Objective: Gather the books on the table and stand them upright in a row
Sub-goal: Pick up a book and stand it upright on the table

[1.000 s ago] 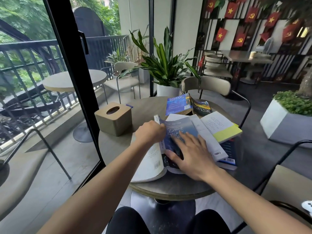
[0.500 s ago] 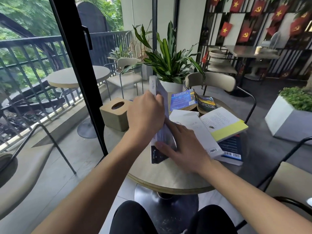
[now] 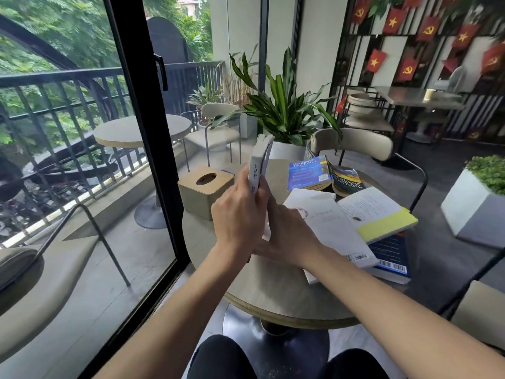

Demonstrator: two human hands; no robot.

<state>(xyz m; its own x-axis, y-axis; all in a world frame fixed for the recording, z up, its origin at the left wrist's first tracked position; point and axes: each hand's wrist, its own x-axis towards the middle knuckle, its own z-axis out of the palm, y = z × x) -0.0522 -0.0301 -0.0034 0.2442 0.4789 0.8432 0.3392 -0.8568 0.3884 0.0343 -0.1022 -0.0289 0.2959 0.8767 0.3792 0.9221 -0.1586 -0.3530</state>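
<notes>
A white paperback point(image 3: 260, 157) stands upright on the left part of the round table point(image 3: 276, 296), its spine toward me. My left hand point(image 3: 236, 214) clasps its left face and my right hand point(image 3: 287, 233) presses its right side low down. To the right lie a closed white book point(image 3: 328, 225), an open book with a yellow edge point(image 3: 382, 214) and a dark blue book point(image 3: 393, 255) beneath them. Farther back, a blue book point(image 3: 307, 173) lies spread open, face down.
A tan tissue box point(image 3: 203, 191) stands on the table's left rim, just left of my hands. A potted plant point(image 3: 284, 113) and a beige chair point(image 3: 352, 143) stand behind the table. A black-framed glass door point(image 3: 147, 149) runs along the left.
The white paperback went from lying open and flat to shut and standing upright between both hands. My view has tilted up slightly.
</notes>
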